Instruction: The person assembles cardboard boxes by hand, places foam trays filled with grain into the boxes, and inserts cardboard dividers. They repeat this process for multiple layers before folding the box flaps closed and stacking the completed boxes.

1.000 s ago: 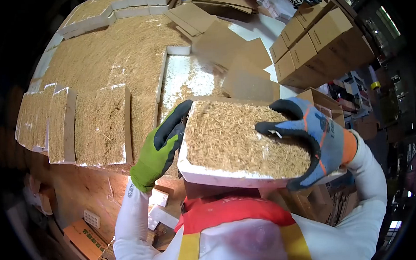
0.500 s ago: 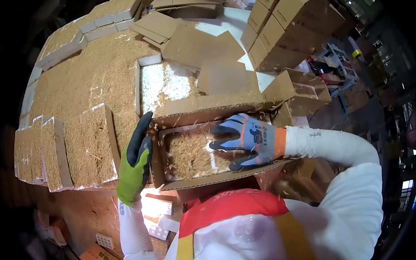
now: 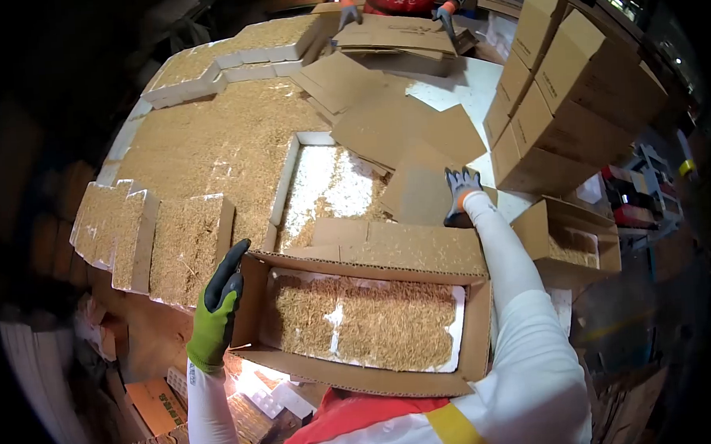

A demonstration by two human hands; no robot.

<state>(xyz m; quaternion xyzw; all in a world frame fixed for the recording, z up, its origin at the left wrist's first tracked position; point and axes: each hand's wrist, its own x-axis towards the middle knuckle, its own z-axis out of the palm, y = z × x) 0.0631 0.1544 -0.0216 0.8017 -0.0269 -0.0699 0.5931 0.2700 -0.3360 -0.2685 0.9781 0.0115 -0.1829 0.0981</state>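
Note:
My left hand (image 3: 216, 314), in a green and black glove, grips the left wall of an open carton (image 3: 303, 368). Inside the carton lies a white foam tray (image 3: 458, 317) covered with straw-coloured shavings (image 3: 393, 320). My right hand (image 3: 462, 195), in a blue-grey glove with an orange cuff, is beyond the carton's back right corner, with its fingers apart over a flat cardboard sheet (image 3: 430, 192). The carton's back flap (image 3: 409, 246) is folded outward.
Shavings-covered foam blocks (image 3: 203, 238) stand at left. Tall cartons (image 3: 562, 103) are stacked at right, near a smaller open carton (image 3: 566, 243). Across the table, a person's gloved hands (image 3: 350, 13) hold flat cardboard (image 3: 398, 33). A shallow white-walled tray (image 3: 285, 177) lies behind my carton.
My right hand has left the shavings inside the carton and moved out past its back edge. The view has shifted, showing the co-worker's hands and more of the carton. My left hand remains at the carton's left side.

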